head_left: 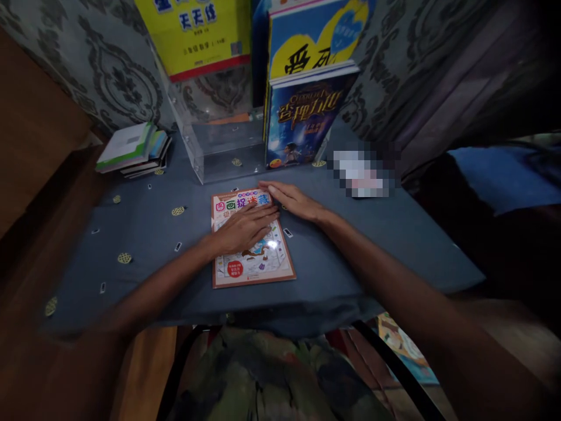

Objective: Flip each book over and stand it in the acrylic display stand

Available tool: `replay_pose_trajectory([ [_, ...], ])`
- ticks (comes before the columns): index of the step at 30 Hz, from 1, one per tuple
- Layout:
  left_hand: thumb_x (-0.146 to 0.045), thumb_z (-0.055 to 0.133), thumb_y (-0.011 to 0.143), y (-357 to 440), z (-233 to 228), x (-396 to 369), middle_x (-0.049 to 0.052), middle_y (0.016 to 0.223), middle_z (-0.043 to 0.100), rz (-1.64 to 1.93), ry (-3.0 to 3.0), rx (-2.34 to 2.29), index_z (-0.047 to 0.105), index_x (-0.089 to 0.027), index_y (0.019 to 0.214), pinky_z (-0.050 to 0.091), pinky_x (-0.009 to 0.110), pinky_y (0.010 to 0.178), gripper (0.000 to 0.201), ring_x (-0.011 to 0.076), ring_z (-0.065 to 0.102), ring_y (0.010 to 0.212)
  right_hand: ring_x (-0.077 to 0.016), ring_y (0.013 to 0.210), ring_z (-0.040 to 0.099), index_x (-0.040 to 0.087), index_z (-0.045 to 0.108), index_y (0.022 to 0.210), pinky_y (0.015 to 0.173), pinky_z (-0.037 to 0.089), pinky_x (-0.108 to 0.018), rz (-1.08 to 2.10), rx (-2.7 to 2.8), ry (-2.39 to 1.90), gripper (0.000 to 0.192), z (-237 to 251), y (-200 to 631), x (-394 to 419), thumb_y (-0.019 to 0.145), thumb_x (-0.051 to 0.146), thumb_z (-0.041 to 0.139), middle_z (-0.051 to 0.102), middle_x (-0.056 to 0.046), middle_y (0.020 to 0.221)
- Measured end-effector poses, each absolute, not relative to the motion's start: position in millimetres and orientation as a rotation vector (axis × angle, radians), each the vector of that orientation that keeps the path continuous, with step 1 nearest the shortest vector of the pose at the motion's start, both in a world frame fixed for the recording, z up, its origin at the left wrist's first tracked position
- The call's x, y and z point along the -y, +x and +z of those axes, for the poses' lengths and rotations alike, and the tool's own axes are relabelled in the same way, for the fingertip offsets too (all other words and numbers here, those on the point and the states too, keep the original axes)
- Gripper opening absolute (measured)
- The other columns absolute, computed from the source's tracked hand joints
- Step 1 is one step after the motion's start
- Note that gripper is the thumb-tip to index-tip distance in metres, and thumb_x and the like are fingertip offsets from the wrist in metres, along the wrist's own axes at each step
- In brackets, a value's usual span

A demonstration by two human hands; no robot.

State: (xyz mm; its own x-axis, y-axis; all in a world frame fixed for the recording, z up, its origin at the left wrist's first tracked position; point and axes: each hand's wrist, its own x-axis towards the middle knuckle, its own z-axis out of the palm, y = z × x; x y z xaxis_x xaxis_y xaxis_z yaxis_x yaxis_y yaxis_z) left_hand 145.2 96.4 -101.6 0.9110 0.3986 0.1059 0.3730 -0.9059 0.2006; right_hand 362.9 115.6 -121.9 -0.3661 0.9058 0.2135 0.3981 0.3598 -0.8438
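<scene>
- Stack of small books [134,149] is sitting at the far left of the desk [350,263], well apart from both hands.
- Left hand [245,229] is lying flat on the picture book [252,240], palm down, fingers spread loosely, gripping nothing.
- Picture book is lying cover up near the middle of the desk, long axis running away from the person, directly under the left grip.
- Right hand [293,200] is resting flat at the book's far right corner, fingers pointing left along the top edge, also open; the left hand is covering more of it.
- Clear stand [219,149] and upright books [302,117] are standing just beyond.
</scene>
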Motion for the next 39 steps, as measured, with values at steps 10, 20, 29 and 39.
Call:
replay_pose_trajectory([
  [10, -0.030, 0.031, 0.107, 133, -92, -37, 0.004, 0.154, 0.048, 0.104, 2.834, -0.239, 0.046, -0.025, 0.149, 0.017, 0.046, 0.127, 0.045, 0.0176, 0.034, 0.149, -0.0259, 0.136, 0.053, 0.024, 0.056, 0.142, 0.117, 0.037, -0.050, 0.803, 2.015, -1.157, 0.062, -121, 361, -112, 0.101, 0.063, 0.033, 0.057, -0.008, 0.148],
  [20, -0.027, 0.036, 0.106, 127, -88, -14, 0.003, 0.154, 0.049, 0.091, 2.758, -0.175, 0.045, -0.027, 0.149, 0.021, 0.046, 0.126, 0.044, 0.0174, 0.036, 0.149, -0.0272, 0.134, 0.054, 0.021, 0.056, 0.143, 0.114, 0.040, -0.050, 0.707, 2.079, -1.134, 0.057, -124, 358, -109, 0.102, 0.055, 0.034, 0.059, -0.009, 0.145],
  [29, -0.031, 0.032, 0.106, 74, -103, -98, 0.013, 0.153, 0.049, 0.363, 2.752, -0.907, 0.048, -0.017, 0.146, 0.030, 0.051, 0.121, 0.046, 0.0224, 0.042, 0.145, -0.0296, 0.143, 0.044, 0.019, 0.048, 0.148, 0.119, 0.029, -0.060, 0.565, 2.258, -1.197, 0.056, -127, 353, -104, 0.103, 0.047, 0.030, 0.050, -0.013, 0.153],
  [39, -0.034, 0.029, 0.106, 55, -111, -125, 0.007, 0.158, 0.042, 0.350, 2.634, -1.036, 0.044, -0.023, 0.150, 0.027, 0.046, 0.121, 0.047, 0.0195, 0.035, 0.149, -0.0294, 0.152, 0.027, 0.013, 0.037, 0.154, 0.125, 0.017, -0.056, 0.274, 2.563, -1.187, 0.063, -127, 289, -81, 0.102, 0.049, 0.033, 0.037, -0.017, 0.161],
])
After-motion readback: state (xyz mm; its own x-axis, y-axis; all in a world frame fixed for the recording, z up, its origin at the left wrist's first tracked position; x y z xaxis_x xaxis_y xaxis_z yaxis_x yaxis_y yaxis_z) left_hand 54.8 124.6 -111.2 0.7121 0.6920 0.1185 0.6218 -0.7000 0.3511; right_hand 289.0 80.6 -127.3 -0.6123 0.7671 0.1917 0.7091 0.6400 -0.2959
